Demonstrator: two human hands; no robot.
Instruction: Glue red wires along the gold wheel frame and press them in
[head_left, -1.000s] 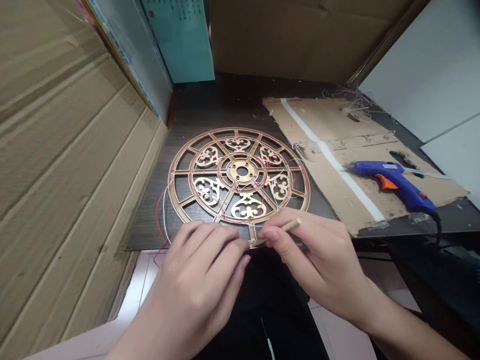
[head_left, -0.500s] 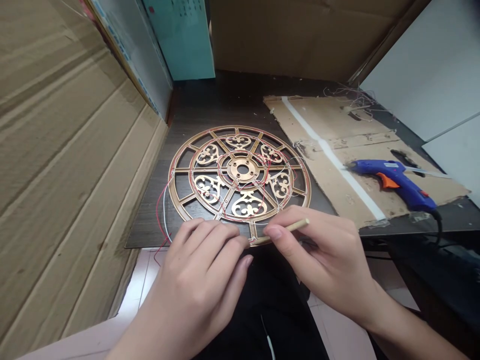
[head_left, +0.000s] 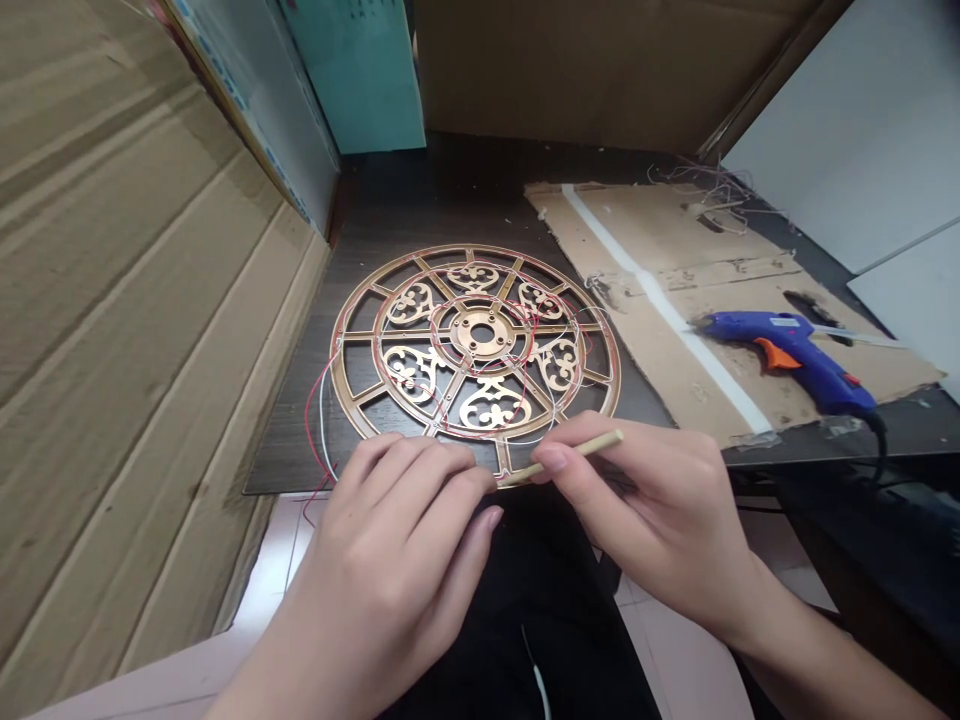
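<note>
A round gold openwork frame [head_left: 463,335] lies on the dark tabletop, with scroll ornaments between its spokes. Thin red wire [head_left: 309,415] and white wire [head_left: 323,425] run along its rings and loop off its left side. My left hand [head_left: 405,530] is closed over the near rim, fingers curled on top and thumb lower down. In my right hand [head_left: 652,500], thumb and fingers pinch a slim pale wooden stick [head_left: 596,445]. The stick's lower end touches the near rim beside my left fingertips, where wires lie in the channel. My left fingers hide part of that rim.
A blue glue gun [head_left: 802,350] with an orange trigger rests on a cardboard sheet [head_left: 660,385] at right. Tangled thin wires [head_left: 720,205] lie at the sheet's far end. Tall cardboard [head_left: 150,300] stands along the left, and a teal panel [head_left: 367,80] at the back.
The view has shifted slightly. Both hands keep their holds, and the stick has tilted a little at the near rim.
</note>
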